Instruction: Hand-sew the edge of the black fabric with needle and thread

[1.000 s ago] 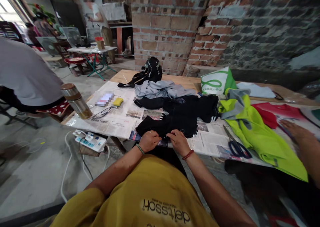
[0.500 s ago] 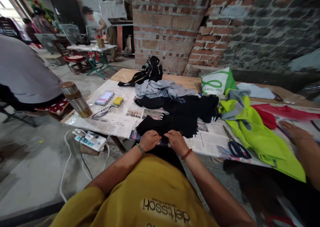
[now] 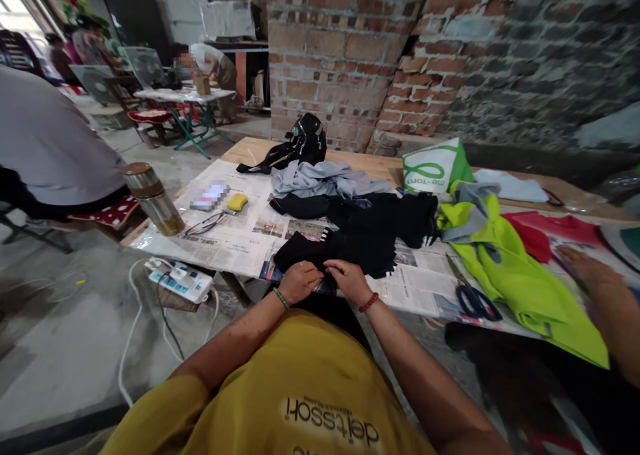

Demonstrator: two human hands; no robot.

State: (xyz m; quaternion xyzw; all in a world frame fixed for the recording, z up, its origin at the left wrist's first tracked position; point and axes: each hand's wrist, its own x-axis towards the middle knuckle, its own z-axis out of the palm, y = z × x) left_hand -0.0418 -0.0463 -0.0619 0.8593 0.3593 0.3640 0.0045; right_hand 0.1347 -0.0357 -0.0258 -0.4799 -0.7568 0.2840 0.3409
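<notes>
A black garment with white stripes (image 3: 367, 231) lies spread on the newspaper-covered table (image 3: 235, 248). At its near edge my left hand (image 3: 300, 281), with a green bracelet at the wrist, is closed in a pinch on the cloth. Close beside it, my right hand (image 3: 350, 281), wearing a red bead bracelet, also pinches the black fabric. The fingertips of both hands almost meet at the table's front edge. Anything small between them is too hidden to make out. Dark blue-handled scissors (image 3: 477, 301) lie to the right of the garment.
A steel flask (image 3: 153, 201), phone (image 3: 210, 196), yellow sponge-like block (image 3: 237, 203) and glasses (image 3: 205, 223) are at left. Grey cloth (image 3: 325, 178) and a black bag (image 3: 305, 138) lie behind. Right: a lime garment (image 3: 525, 275) and another person's hand (image 3: 577, 261). A power strip (image 3: 177, 280) hangs below.
My right hand has shifted slightly left, nearer my left hand. The other person's red-and-white cloth at right has moved, and a distant worker bends lower over a table.
</notes>
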